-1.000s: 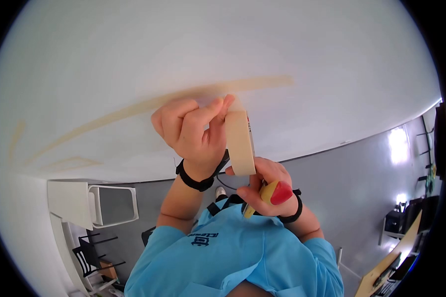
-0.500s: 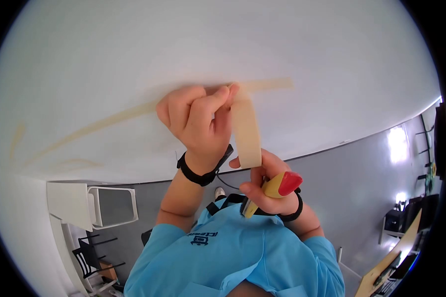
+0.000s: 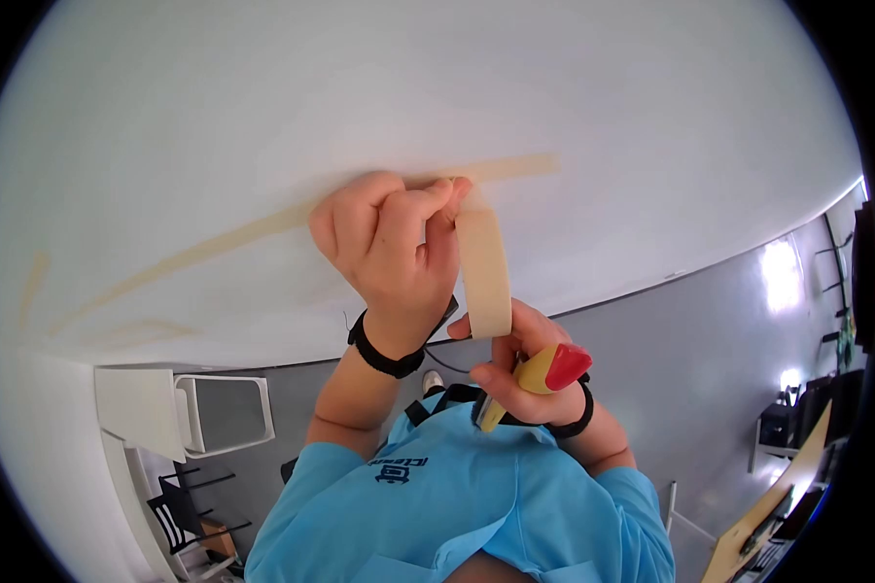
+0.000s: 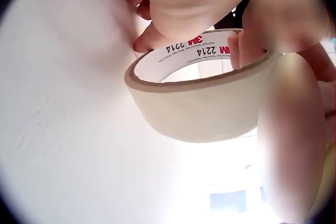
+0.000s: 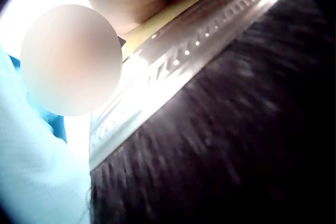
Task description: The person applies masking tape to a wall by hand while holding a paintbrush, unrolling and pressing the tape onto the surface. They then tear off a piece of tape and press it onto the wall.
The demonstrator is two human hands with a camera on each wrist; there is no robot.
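Observation:
In the head view my left hand (image 3: 389, 243) is up at the white wall, its thumb and forefinger pinching the free end of masking tape beside a tape strip (image 3: 520, 167) on the wall. That end runs down to the masking tape roll (image 3: 486, 277), whose printed white core shows in the left wrist view. My right hand (image 3: 530, 364) holds the roll's near edge between its fingers. The same hand grips a paintbrush with a yellow handle (image 3: 535, 374) and red tip. Its metal ferrule (image 5: 178, 58) and dark bristles (image 5: 220, 129) fill the right wrist view.
The wall (image 3: 457, 78) stands directly ahead. Other thin tape strips (image 3: 151, 330) are on it at the left. A white cabinet (image 3: 136, 408) and a white-framed bin-like box (image 3: 226, 413) stand lower left, near a black chair (image 3: 175, 515). A wooden desk (image 3: 768, 505) is at lower right.
My left fingertips have moved up to the strip on the wall, then dropped slightly. The roll and my right hand have shifted a little right, and the brush has turned slightly.

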